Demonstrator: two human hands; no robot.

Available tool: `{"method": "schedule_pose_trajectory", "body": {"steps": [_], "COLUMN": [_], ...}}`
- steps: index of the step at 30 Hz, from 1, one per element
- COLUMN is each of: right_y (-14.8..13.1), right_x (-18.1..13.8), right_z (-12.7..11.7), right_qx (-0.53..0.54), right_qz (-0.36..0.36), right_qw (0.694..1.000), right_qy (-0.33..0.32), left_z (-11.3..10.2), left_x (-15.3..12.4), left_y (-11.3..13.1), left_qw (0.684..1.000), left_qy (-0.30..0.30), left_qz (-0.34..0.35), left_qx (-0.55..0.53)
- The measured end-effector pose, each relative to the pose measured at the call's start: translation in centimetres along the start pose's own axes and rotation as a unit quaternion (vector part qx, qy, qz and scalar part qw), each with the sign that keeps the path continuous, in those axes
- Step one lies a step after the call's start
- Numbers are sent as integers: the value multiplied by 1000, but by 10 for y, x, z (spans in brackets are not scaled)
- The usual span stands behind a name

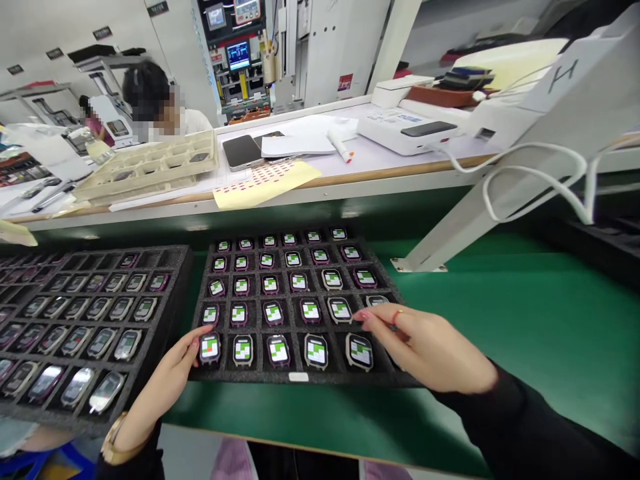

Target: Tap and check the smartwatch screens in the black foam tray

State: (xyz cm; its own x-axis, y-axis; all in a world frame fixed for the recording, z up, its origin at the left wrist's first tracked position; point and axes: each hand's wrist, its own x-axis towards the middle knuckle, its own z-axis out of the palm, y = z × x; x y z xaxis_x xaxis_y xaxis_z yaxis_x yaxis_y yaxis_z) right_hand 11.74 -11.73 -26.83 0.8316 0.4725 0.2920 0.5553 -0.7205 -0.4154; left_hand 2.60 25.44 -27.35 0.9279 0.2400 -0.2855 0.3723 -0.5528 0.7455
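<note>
A dark foam tray (235, 375) holds rows of smartwatches without straps, most screens lit in green and white. My left hand (173, 370) is at the tray's front left corner, its finger and thumb closed about the upper left edge of a smartwatch (210, 349) with a red patch on its screen. That watch sits in its slot. My right hand (425, 343) is over the tray's right side, thumb and fingertips drawn together beside a pale-framed smartwatch (341, 310). Whatever lies between those fingertips is hidden. The right hand covers part of the front right slots.
A second foam tray (173, 293) of smartwatches stands on the left. A slanted grey post (450, 220) rises at the right, with a white cable (537, 170). The shelf behind carries a phone (242, 152), a yellow sticker sheet (267, 183) and a cream tray (150, 170). Another person sits beyond.
</note>
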Motion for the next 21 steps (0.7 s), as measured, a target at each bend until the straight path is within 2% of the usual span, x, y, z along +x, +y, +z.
{"method": "schedule_pose_trajectory", "body": {"steps": [2,6,9,11,13,16,21], "right_y": [-20,-52,-70,-80,-89,-97,-93], "right_x": [16,41,54,61,69,82,94], "right_z": [7,14,15,15,15,13,-4], "right_qx": [2,29,83,125,174,295,509], "right_qz": [-45,-100,-107,-96,-88,-63,7], "right_qw": [999,995,990,986,978,951,861], "right_qy": [-3,-5,-30,-54,-71,-65,16], "left_z": [4,11,13,13,14,20,45], "left_x": [4,13,17,18,19,22,31], "left_y": [5,7,14,29,51,89,140], "left_qw": [1000,998,992,981,957,900,802], "left_qy": [3,-26,-30,-26,-32,-74,-127], "left_qz": [8,9,9,24,61,133,178], "left_qx": [-23,-65,-121,-192,-282,-408,-556]}}
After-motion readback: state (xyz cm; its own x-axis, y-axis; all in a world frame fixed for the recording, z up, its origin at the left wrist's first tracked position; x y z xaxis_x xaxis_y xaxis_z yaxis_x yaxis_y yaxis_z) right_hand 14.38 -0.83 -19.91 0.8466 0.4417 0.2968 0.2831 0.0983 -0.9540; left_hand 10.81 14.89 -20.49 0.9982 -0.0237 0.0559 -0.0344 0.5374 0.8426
